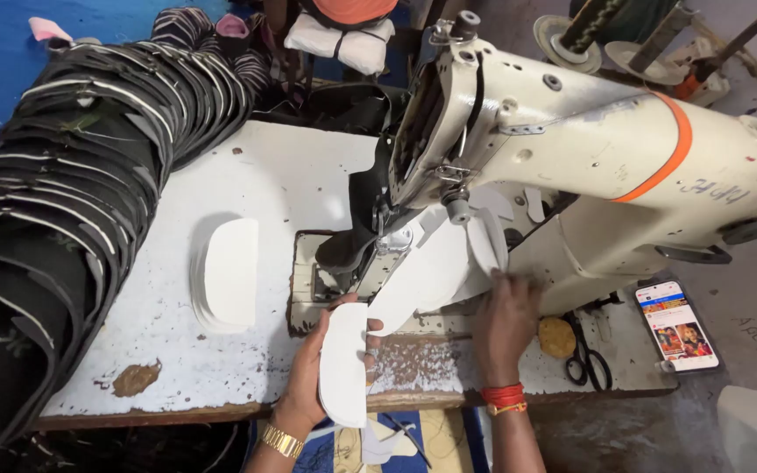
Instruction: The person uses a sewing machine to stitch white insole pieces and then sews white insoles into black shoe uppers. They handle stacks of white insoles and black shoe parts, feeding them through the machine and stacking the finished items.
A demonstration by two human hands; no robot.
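A cream industrial sewing machine [571, 166] filled the right half of the white, chipped surface [282, 175], and a long pile of black white-edged pieces [72, 175] banked up along the left. Between them lay a small stack of white oval pieces [228, 273], apart from both hands. A chain of white pieces [435, 267] ran from under the needle area toward the right. The left hand [313, 372] was closed on a single white oval piece [344, 368], thumb on top, holding it upright just before the machine's bed, near the surface's front edge. The right hand [505, 324] lay flat, fingers spread, pressing the chained pieces down, gripping nothing. The piece looked light, thin and bendable, best pinched at its edge. Open room was narrow: scissors [587, 359] and a phone [678, 326] crowded the right, with bare surface left of the stack.
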